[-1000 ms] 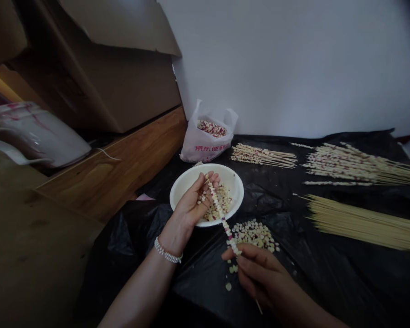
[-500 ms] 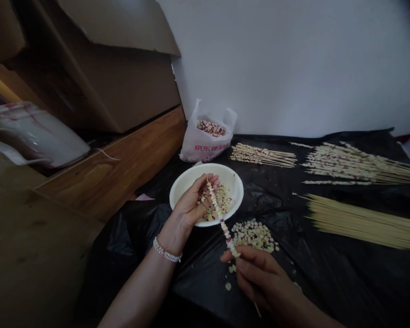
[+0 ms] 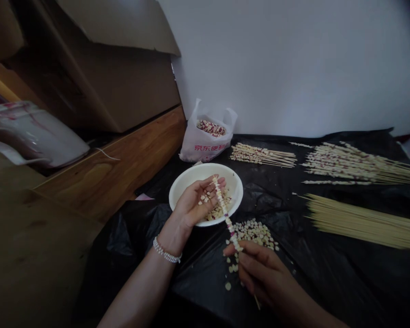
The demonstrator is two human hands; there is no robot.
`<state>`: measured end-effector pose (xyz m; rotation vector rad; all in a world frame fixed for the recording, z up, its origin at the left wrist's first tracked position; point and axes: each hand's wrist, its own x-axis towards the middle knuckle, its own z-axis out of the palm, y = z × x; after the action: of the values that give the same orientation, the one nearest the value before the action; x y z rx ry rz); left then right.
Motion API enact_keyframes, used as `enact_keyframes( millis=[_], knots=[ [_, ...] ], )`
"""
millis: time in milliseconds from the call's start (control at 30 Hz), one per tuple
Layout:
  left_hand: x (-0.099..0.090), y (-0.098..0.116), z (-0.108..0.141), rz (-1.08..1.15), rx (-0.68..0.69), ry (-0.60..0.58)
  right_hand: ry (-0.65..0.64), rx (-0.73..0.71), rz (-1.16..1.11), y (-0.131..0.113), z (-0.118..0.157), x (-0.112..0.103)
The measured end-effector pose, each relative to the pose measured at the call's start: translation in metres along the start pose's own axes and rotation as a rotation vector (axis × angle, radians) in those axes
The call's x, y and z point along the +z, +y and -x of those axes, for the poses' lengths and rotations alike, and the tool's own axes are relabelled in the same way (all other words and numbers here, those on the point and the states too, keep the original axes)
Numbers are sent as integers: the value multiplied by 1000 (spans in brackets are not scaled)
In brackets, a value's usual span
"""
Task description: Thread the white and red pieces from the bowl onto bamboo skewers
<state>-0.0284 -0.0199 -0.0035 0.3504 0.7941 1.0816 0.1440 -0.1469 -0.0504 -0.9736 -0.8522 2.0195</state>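
My right hand (image 3: 259, 269) pinches the lower part of a thin wooden skewer (image 3: 257, 302). Cream and dark red pieces that look like corn kernels (image 3: 225, 216) are threaded along it, close together. It slants up and away from me, its tip by the fingers of my left hand (image 3: 196, 200). That hand is cupped palm up over a white bowl (image 3: 179, 180), holding several loose kernels (image 3: 205, 197). More kernels lie in the bowl under it. A heap of kernels (image 3: 256, 234) rests on the black plastic sheet beside the bowl, just beyond my right hand.
A white plastic bag (image 3: 205, 148) of kernels stands behind the bowl. Rightward lie short filled skewers (image 3: 259, 155), long filled skewers (image 3: 355, 164) and a bundle of bare skewers (image 3: 365, 223). Left are a cardboard box (image 3: 133, 86), a wooden board (image 3: 123, 168) and a white container (image 3: 48, 136).
The skewer's tip has shifted slightly right, and my right hand has moved a little up and right. My left hand's fingers have opened out somewhat, showing more of the kernels in the palm.
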Motion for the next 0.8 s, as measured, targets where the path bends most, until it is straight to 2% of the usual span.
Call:
enact_keyframes(
  millis=[167,500,700,800],
  knots=[
    [-4,-1,-2,-15,97,38,-1,19,-46,2,-2,1],
    [-11,2,-13,111,37,75,-30,13,-45,2,-2,2],
    [-8,3,-12,184,71,89,-58,13,-19,3,-1,2],
    [-6,5,-10,245,36,110,-50,22,-14,3,0,2]
  ],
)
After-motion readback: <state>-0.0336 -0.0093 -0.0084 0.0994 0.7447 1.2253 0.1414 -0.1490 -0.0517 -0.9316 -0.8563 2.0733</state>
